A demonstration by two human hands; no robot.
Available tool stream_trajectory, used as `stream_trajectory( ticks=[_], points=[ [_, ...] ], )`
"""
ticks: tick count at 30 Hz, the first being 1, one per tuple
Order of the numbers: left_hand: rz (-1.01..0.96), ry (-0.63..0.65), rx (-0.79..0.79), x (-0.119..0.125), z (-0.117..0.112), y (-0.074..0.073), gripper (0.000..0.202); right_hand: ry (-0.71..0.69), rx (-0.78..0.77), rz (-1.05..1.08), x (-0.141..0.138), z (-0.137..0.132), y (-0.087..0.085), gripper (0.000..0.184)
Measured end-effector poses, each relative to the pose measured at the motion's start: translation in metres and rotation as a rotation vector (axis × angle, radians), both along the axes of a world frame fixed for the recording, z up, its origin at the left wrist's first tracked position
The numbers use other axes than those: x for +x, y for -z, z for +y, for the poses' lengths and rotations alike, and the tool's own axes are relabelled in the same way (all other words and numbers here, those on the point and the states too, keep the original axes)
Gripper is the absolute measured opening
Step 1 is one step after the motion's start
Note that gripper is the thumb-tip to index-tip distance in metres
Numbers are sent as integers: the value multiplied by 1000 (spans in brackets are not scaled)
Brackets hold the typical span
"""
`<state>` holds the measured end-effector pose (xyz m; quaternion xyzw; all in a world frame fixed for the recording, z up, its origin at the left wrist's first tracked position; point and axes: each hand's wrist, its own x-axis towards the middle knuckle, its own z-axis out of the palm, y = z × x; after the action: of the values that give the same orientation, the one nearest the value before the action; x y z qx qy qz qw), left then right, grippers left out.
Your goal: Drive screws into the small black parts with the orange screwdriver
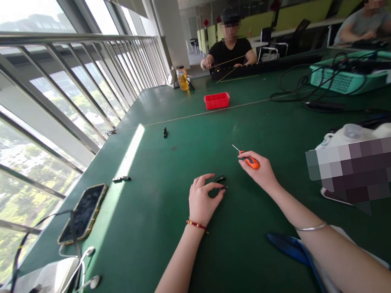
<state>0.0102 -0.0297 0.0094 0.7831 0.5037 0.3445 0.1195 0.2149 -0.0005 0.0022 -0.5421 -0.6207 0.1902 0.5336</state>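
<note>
My left hand (202,198) is low over the green table, with a red beaded bracelet at its wrist. Its thumb and a finger are closed around a small dark piece (225,187), mostly hidden by the fingertips. Just beyond them, close to the other fingers, is a small black part (220,178). To the right, my right hand (264,175) grips a screwdriver (251,162) by its orange and black handle. The thin metal shaft points up and to the left, away from the black parts.
Two more black parts (165,132) (121,179) lie farther left. A red tray (217,101) is ahead. A phone (83,214) and earphones (94,281) are at left, a teal basket (335,79) with cables at right. Two people sit beyond, near a jar (182,79).
</note>
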Motion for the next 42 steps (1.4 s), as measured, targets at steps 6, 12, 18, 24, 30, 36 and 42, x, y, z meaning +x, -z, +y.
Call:
stream_trajectory(
  ticks=[6, 12, 18, 24, 30, 36, 42],
  points=[
    [35, -30, -126, 6, 5, 2, 8, -3, -63, 85, 1, 2, 2, 17],
    [74, -11, -127, 12, 16, -2, 8, -22, -92, 102, 1, 4, 3, 18],
    [41, -124, -58, -36, 17, -8, 12, -20, -94, 97, 0, 4, 4, 20],
    [90, -584, -3, -145, 10, -9, 24, -12, -121, 72, 0, 4, 5, 20],
    [126, -664, 60, -184, -3, -3, 30, -7, -128, 51, -1, 3, 4, 19],
    [101, -689, 54, -190, 1, -9, 37, -14, -121, 41, 0, 5, 6, 20],
    [93, -676, -23, -191, 5, -8, 36, -10, -122, 30, 0, 5, 7, 19]
  ],
)
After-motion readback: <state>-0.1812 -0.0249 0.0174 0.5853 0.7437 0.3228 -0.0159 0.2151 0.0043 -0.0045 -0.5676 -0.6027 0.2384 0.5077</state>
